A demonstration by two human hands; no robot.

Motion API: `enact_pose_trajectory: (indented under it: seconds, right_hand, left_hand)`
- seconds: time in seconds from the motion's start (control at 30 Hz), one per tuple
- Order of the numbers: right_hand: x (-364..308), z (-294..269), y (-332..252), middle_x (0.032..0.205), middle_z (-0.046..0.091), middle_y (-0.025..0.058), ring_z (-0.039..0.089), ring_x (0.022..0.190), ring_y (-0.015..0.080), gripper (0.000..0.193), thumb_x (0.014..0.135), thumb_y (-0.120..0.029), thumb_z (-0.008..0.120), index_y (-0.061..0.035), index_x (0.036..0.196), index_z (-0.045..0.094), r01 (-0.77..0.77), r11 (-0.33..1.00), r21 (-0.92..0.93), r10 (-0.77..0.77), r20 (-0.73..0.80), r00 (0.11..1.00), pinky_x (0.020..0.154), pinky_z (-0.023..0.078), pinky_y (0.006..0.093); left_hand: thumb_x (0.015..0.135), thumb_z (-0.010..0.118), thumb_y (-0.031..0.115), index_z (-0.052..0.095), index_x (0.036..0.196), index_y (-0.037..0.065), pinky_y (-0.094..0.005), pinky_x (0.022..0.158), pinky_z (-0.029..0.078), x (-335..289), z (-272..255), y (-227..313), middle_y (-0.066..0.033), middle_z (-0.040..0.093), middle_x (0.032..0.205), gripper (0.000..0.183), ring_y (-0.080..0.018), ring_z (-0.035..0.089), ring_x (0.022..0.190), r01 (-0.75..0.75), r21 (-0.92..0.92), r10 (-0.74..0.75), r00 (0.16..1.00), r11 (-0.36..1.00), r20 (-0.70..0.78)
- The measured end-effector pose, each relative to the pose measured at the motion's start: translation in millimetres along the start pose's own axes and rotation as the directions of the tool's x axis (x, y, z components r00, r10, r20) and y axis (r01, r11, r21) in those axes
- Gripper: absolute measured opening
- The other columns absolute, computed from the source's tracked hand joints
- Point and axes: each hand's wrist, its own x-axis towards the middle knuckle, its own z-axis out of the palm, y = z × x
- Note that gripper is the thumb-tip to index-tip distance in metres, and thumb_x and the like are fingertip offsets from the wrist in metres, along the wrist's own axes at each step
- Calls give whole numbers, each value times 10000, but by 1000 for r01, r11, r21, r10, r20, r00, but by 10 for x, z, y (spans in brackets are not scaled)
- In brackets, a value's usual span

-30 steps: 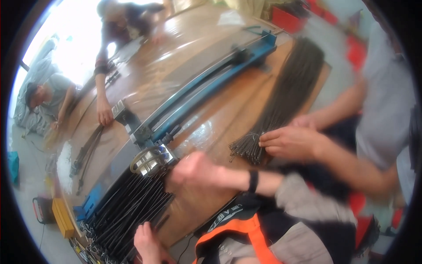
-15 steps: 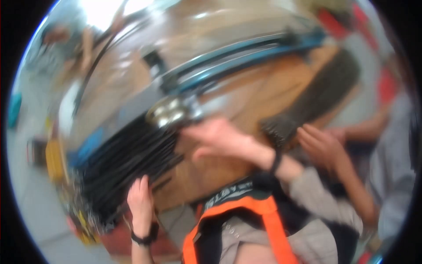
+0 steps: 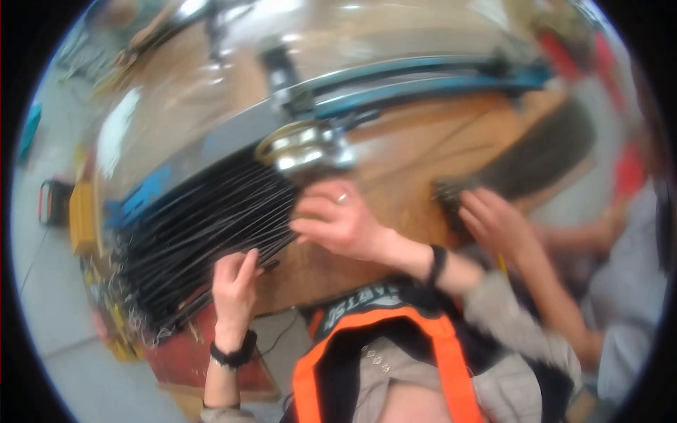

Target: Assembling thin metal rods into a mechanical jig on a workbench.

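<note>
Your left grip (image 3: pixel 235 282) and right grip (image 3: pixel 337 220) curl beside slim black rods (image 3: pixel 211 225); closure, hold unclear. Likely light, springy: pinch near ends.

The left forearm (image 3: pixel 223 386) comes up almost upright from the lower edge to the left hand (image 3: pixel 235 287), its fingers bent inward and one digit pointing upward. The right forearm (image 3: pixel 402 255) slants up and leftward to the right hand (image 3: pixel 335 217), which sits higher, back up, its fingers curled and a ring (image 3: pixel 343 198) on one. Dark bands (image 3: pixel 438 265) circle both wrists; the hands are apart, their grip unclear.
</note>
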Motion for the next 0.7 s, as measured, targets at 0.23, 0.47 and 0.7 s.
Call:
enact_pose_trajectory:
  seconds: [0.23, 0.47, 0.7]
  right_hand:
    - [-103, -83, -11, 739, 563, 2, 535, 627, 189, 340, 725, -239, 773, -125, 1039, 711, 52, 997, -50, -54, -35, 998, 565, 449, 321]
    - [-10, -680, 370, 754, 590, 52, 565, 636, 220, 338, 815, -73, 711, -42, 1149, 667, -62, 966, -252, 23, -156, 987, 566, 459, 337]
    - [463, -722, 441, 821, 662, 102, 639, 700, 239, 188, 871, -107, 681, -93, 1058, 668, -258, 955, -147, 250, -66, 966, 615, 512, 353]
  left_hand:
    - [794, 696, -19, 655, 1238, 91, -397, 653, 473, -20, -131, 173, -124, 625, 940, 459, -283, 573, 786, 195, 35, -198, 955, 980, 221]
    - [930, 593, 9, 569, 1322, -4, -361, 818, 493, 307, -1116, -18, -175, 644, 1156, 392, -294, 610, 920, 150, 411, -44, 965, 899, -258]
    - [1000, 518, 30, 588, 1300, -17, -314, 909, 488, 556, -1968, -430, -136, 672, 1170, 312, -223, 635, 1035, 273, 153, -116, 762, 950, -637]
